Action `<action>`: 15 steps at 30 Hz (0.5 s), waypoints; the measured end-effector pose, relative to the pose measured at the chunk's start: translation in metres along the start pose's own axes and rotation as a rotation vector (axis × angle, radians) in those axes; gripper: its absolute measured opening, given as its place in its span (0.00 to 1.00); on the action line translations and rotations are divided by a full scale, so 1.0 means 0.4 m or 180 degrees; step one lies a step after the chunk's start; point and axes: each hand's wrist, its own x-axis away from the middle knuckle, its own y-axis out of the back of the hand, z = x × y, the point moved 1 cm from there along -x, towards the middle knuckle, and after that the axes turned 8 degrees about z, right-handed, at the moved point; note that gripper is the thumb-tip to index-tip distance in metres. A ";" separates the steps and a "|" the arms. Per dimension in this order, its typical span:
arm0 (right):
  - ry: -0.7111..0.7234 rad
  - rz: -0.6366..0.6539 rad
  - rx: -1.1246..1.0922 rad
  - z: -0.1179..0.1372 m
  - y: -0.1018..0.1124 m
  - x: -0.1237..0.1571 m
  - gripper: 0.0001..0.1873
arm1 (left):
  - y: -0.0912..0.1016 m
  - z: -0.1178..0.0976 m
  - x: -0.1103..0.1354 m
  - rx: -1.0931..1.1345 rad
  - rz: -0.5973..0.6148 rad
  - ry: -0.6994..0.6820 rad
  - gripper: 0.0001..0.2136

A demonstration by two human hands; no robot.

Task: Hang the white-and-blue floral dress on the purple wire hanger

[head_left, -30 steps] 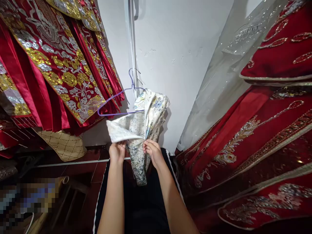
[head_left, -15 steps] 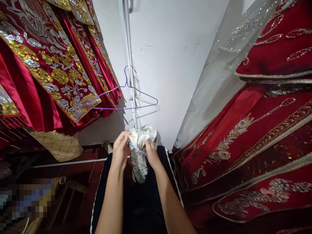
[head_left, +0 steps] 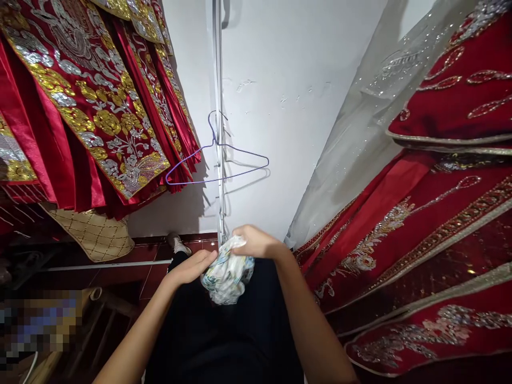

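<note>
A bunched-up white cloth point(head_left: 229, 280) with green and blue patterning hangs between my two hands, in front of my dark trousers. My left hand point(head_left: 194, 266) grips its left edge, the fingers closed against the fabric. At the top right, my right hand point(head_left: 256, 241) is closed on the cloth, with part of it tucked under the fingers. What kind of garment or cloth it is cannot be made out in its crumpled shape. Beyond my hands a bare purple hanger point(head_left: 218, 181) hangs from a metal upright point(head_left: 218, 69).
Red gowns with gold and silver embroidery point(head_left: 108, 122) hang at the left. Red beaded dresses point(head_left: 400, 229) and a sheer white sparkling fabric point(head_left: 356, 133) fill the right. A wooden stool-like frame point(head_left: 96, 294) stands at lower left; a pale bar point(head_left: 120, 264) runs near the floor.
The cloth has gone from hanging long to a compact bundle, slightly lower. My right hand has turned inward over its top, and my left hand has turned flatter along its side.
</note>
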 end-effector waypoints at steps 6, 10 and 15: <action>0.0519 -0.0119 0.0719 0.039 0.053 -0.210 0.28 | 0.098 0.015 0.078 -0.0936 -0.0656 0.0015 0.13; 0.1039 -0.0320 0.1037 0.004 0.062 -0.347 0.26 | 0.174 -0.104 0.060 -0.1416 -0.1946 -0.0328 0.16; 0.0491 -0.0130 0.1841 -0.034 0.095 -0.409 0.15 | 0.232 -0.197 -0.001 -0.1923 -0.1211 -0.0493 0.19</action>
